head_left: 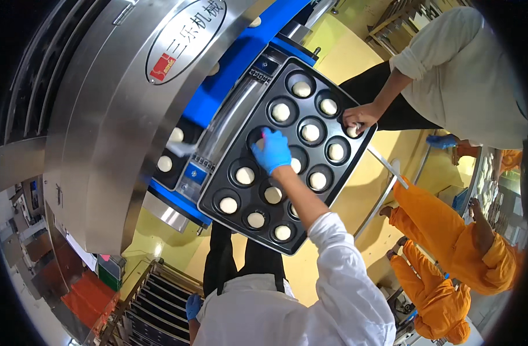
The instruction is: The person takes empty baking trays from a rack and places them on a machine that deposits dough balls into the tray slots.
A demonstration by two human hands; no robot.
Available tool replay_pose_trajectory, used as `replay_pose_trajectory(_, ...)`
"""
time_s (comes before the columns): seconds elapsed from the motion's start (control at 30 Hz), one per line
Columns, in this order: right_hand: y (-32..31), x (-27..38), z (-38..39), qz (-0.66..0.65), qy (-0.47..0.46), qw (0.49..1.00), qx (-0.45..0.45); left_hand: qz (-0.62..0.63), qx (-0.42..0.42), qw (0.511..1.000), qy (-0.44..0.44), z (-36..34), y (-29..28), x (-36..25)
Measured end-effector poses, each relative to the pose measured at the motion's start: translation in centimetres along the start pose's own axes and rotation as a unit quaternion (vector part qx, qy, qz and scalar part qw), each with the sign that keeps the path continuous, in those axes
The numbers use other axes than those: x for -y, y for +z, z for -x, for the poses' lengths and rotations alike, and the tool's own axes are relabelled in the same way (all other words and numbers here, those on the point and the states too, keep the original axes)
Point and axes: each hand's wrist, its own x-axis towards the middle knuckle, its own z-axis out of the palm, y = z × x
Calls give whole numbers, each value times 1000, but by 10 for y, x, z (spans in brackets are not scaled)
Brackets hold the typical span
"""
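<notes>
A black baking tray (229,218) with round cups lies tilted across the conveyor end, most of its cups holding a pale dough ball (245,175). My right hand (272,151), in a blue glove, reaches down into a cup near the tray's left edge. Its fingers are bent round a dough ball (259,143), which they partly cover. Low by my side hangs my left hand (193,307), also blue-gloved, with its fingers too small to make out. Across the tray, a co-worker's bare hand (362,117) touches the dough in a corner cup.
A big steel machine (96,127) stands at left above a blue belt (215,95) carrying dough pieces. Under it, another black tray (186,130) holds dough; a blurred whitish thing hangs there. A rack (160,303) stands lower left. People in orange (454,248) are at right.
</notes>
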Motion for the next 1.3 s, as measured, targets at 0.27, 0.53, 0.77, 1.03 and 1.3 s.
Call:
replay_pose_trajectory(0.27, 37, 7, -19, 48, -37, 998, 14, 113, 35, 993, -12, -16, -11, 2)
replay_pose_trajectory(0.53, -32, -5, 40, -12, 117, 991, -65, -7, -24, 998, 60, -23, -27, 30)
replay_pose_trajectory(0.77, 7, -67, 59, 18, 154, 985, -76, -88, 48, 993, 63, -29, -26, -37)
replay_pose_trajectory(1.03, 10, 16, 95, -41, -2, 999, 26, 133, 27, 990, -38, -18, -43, -52)
replay_pose_trajectory(1.3, 73, 49, 88, 68, -31, 996, 58, 78, 52, 996, 4, -33, -59, -31)
